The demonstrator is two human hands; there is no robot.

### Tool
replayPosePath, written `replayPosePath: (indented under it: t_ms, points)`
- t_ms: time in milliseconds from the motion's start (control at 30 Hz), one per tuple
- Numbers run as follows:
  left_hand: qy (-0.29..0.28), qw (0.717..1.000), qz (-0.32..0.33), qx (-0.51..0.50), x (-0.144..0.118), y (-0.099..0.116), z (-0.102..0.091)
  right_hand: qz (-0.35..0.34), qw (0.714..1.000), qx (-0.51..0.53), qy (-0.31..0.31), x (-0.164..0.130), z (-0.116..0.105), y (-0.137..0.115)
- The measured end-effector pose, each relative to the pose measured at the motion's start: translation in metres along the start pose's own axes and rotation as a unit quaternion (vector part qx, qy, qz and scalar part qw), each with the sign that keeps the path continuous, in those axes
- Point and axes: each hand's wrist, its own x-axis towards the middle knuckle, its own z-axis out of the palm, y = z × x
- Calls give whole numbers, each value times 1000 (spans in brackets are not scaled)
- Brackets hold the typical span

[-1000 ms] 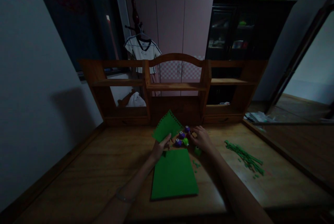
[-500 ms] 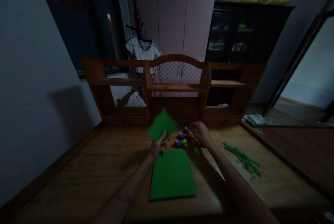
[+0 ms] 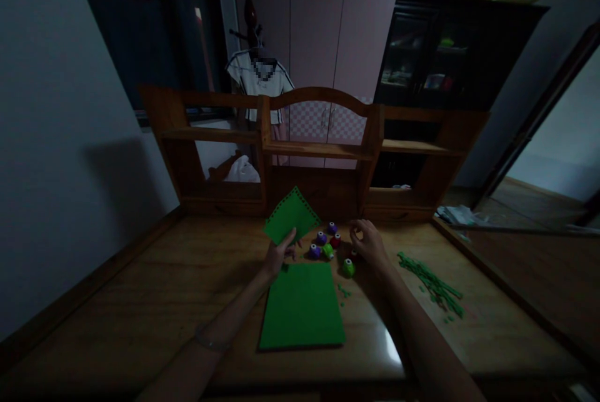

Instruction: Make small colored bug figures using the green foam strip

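My left hand (image 3: 280, 255) grips a green sheet (image 3: 291, 214) by its lower corner, thumb on top. The sheet is tilted up, and small holes or notches run along its two far edges. Below it a stack of green sheets (image 3: 302, 307) lies flat on the desk. My right hand (image 3: 370, 241) is raised to the right with thumb and fingers curled together; whether anything is in the pinch is hidden. Between the hands stand several small round pieces with white ringed tops: purple ones (image 3: 315, 251), red ones (image 3: 335, 241) and green ones (image 3: 348, 268).
A pile of thin green strips (image 3: 430, 283) lies on the right of the wooden desk (image 3: 154, 302). Small green scraps (image 3: 344, 291) are beside the stack. A wooden shelf unit (image 3: 319, 150) rises along the far edge, and a wall (image 3: 56, 170) borders the left.
The view has tipped down and shifted slightly. My right hand has moved a little to the right, away from the small round pieces. The left hand still holds the sheet.
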Motion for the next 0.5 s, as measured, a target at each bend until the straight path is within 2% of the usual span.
replayPosePath:
  t_ms: [100, 233, 500]
  points:
    - [-5, 1000, 16, 8, 0, 0, -1, -11, 997, 41, -64, -3, -1, -6]
    - [6, 999, 26, 24, 1, -3, -3, -28, 991, 15, -127, -7, 7, -14]
    - [14, 999, 38, 27, 2, -5, -3, -50, 987, -9, -149, -8, 10, -10]
